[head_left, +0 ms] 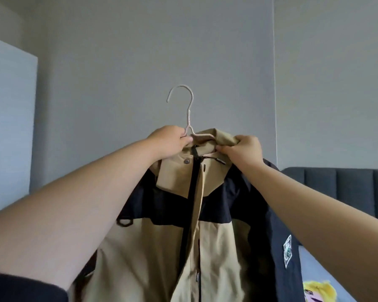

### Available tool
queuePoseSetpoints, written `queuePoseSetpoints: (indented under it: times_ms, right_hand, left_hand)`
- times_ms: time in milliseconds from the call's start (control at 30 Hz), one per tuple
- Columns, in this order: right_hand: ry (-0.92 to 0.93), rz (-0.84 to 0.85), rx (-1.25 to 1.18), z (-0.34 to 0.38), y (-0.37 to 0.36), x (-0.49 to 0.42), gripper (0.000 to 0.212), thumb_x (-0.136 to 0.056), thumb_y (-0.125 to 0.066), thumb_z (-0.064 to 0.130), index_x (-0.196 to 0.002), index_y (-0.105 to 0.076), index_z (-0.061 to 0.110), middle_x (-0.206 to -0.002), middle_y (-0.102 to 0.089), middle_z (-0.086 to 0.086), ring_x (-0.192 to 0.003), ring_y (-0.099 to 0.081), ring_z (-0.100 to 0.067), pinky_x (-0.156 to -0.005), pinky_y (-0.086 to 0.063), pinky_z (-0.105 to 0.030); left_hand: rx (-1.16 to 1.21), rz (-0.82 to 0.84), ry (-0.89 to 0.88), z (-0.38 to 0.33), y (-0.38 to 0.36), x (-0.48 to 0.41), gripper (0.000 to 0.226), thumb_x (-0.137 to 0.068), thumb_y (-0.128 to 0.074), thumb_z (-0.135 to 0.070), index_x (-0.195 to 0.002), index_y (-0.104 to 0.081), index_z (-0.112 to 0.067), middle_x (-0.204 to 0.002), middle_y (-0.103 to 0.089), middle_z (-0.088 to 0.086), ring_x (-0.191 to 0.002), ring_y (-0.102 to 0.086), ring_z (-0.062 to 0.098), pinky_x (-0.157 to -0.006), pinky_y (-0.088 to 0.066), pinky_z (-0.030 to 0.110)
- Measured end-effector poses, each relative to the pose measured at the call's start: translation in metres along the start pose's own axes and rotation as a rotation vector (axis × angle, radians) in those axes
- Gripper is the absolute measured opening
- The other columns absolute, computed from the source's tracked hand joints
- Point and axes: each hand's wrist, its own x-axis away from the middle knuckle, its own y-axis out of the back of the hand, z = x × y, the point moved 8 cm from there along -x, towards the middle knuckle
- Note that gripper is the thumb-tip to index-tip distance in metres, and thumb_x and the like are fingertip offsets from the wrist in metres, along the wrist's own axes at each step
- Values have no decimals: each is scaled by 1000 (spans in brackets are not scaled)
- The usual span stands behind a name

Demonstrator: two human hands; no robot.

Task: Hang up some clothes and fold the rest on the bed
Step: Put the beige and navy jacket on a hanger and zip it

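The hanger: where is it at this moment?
In the head view the hanger is at centre, raised before the grey wall; the left hand grips its neck, its arms inside the jacket collar.

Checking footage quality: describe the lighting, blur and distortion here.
Head view: soft, even light, no glare or hard shadows; wide-angle distortion swells the forearms toward the lower corners; the jacket looks slightly soft, the hanger, left hand and right hand fairly sharp.
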Motion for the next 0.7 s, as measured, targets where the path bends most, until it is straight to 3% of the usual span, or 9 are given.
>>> queuePoseSetpoints:
  times_ms: [133,233,267,333,400,467,500,567,700]
  right_hand:
    - [3,79,13,-11,-42,21,33,-70,-79,28,-60,-49,18,-60,-48,7,-57,-44,-11,-51,-31,-25]
    - [124,73,185,-11,-61,39,23,-82,-69,32,-95,-60,15,-101,-55,-1,-96,-50,-17,-81,-42,-30]
    - [157,59,219,-11,-65,47,23,-87,-64,32,-100,-60,14,-106,-55,-3,-102,-50,-20,-84,-41,-32]
    - [110,126,175,-15,-79,64,34,-93,-51,41,-81,-58,10,-85,-59,-5,-88,-55,-24,-68,-41,-33]
    - [-63,396,53,-24,-109,94,60,-88,-44,59,-64,-57,5,-56,-59,-4,-62,-60,-23,-55,-41,-30]
    - [-100,662,53,-24,-142,131,56,-80,-52,61,-57,-57,10,-46,-60,-2,-44,-59,-16,-48,-44,-23]
    - [-51,731,99,-22,-156,143,45,-80,-59,48,-54,-54,11,-45,-60,-3,-41,-58,-16,-46,-45,-22]
    - [49,683,177,-14,-173,151,31,-77,-61,18,-51,-46,10,-46,-56,-8,-44,-52,-22,-46,-43,-25]
    - [177,383,52,9,-190,171,32,-78,-55,9,-55,-33,18,-49,-37,5,-48,-35,-16,-47,-23,-30]
  left_hand:
    - [-62,64,79,40,-21,15,33,-100,-42,-27,-82,-63,-10,-94,-65,11,-91,-58,28,-85,-43,36]
    - [-101,51,187,75,-37,22,34,-100,-40,-26,-86,-63,-6,-92,-62,12,-88,-56,30,-78,-43,35]
    - [-106,30,239,88,-43,25,32,-100,-41,-28,-84,-60,-7,-91,-60,10,-85,-54,28,-74,-41,33]
    - [-134,-10,341,109,-51,31,25,-99,-44,-32,-88,-56,-12,-93,-54,7,-85,-50,27,-71,-36,32]
    - [-160,-28,438,126,-57,37,21,-97,-48,-31,-100,-59,-13,-100,-56,6,-90,-52,28,-71,-35,31]
    - [-159,-32,514,140,-60,41,24,-95,-53,-28,-110,-60,-10,-113,-60,10,-100,-57,31,-73,-37,31]
    - [-141,-35,539,146,-61,41,25,-95,-54,-28,-111,-60,-9,-117,-60,12,-105,-57,32,-74,-38,31]
    - [-111,-43,566,155,-62,43,21,-94,-55,-28,-103,-59,-10,-118,-60,13,-100,-57,33,-74,-37,31]
    - [-38,-88,585,172,-59,43,15,-93,-57,-27,-94,-57,-12,-110,-62,11,-97,-58,33,-72,-37,30]
